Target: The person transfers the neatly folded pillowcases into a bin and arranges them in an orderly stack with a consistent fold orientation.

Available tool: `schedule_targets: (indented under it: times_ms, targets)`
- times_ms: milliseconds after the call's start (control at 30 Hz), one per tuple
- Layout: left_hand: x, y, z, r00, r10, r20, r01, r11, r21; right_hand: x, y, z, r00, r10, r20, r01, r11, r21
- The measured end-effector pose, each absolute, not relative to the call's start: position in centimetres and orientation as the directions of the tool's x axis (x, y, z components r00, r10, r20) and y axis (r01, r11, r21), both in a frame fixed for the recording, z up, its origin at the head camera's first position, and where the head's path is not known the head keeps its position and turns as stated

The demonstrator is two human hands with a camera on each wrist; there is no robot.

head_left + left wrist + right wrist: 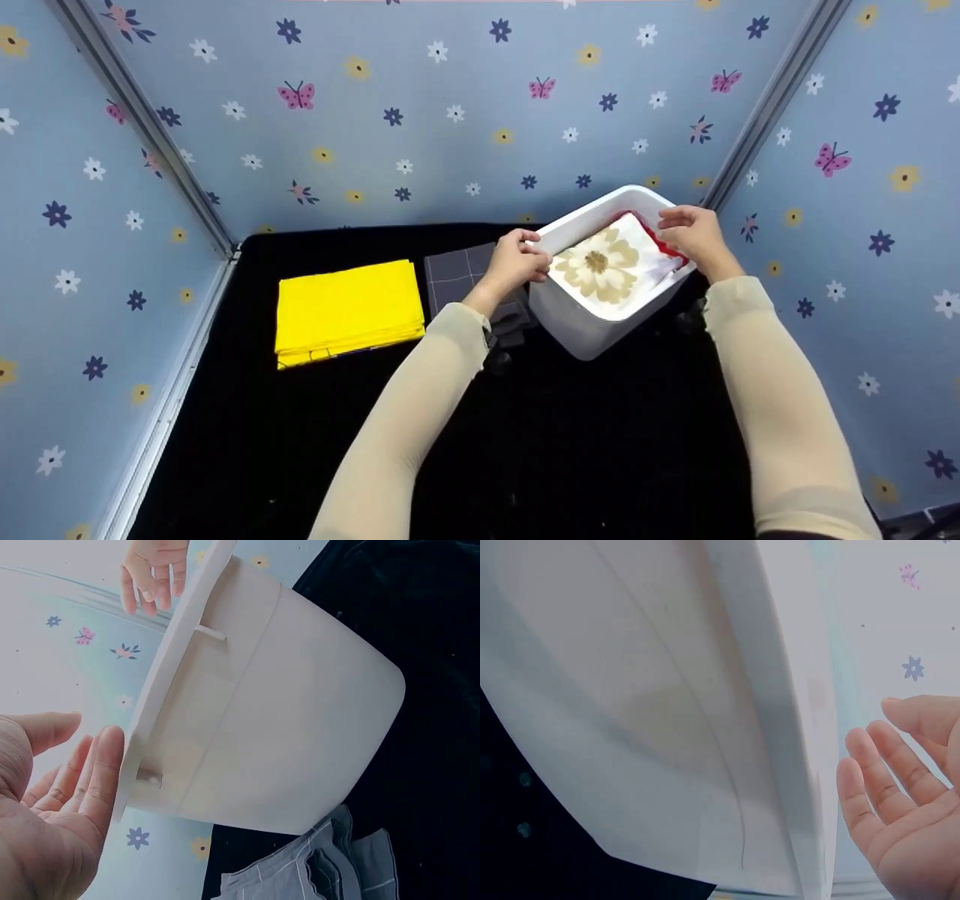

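"Cloth (349,304), yellow and folded, lies leftmost. What's next?"

"Grey checked cloth (450,277), then the left hand (517,260), fingertips at the rim of the white bin (574,326), gripping nothing."

"And the flowered cloth (596,262)?"

"Inside the bin. Rightmost, the right hand (695,236) is loosely spread by the rim, holding nothing; whether it touches, I can't tell."

"Which step?"

"Settling the flowered cloth, I'd judge; the next move probably calls for reaching left to the grey one."

"Any writing?"

"None readable."

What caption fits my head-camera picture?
Left hand and right hand at a white bin with flowered cloth, near gray cloth and yellow cloth.
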State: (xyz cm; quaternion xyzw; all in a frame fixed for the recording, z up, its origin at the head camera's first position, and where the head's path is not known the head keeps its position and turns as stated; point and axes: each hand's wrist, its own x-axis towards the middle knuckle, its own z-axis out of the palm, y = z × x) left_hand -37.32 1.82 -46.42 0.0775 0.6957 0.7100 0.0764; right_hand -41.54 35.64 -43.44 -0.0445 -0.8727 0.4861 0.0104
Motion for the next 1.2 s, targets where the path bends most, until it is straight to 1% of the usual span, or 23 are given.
schedule_targets:
  times_ms: [367,600,833,1200]
  targets:
    - [-36.8,-0.2,-46.4,-0.977,0.212,0.022,0.023,0.003,1.000,-41.0,33.8,-43.4,-0.999,-0.006,0.054,-0.051,0.459,-0.887]
    - [-36.4,-1.6,-46.5,-0.975,0.220,0.007,0.009,0.009,1.000,-40.8,32.5,-43.6,-0.996,-0.033,0.086,-0.092,0.440,-0.893]
    - [-35.9,-2.8,-46.6,-0.975,0.223,0.000,0.006,0.027,1.000,-40.0,31.0,-43.2,-0.995,-0.040,0.097,-0.104,0.423,-0.900]
    - [-35.0,-4.3,-46.6,-0.973,0.229,-0.003,0.010,0.054,0.998,-38.9,28.7,-42.8,-0.986,-0.094,0.135,-0.161,0.375,-0.913]
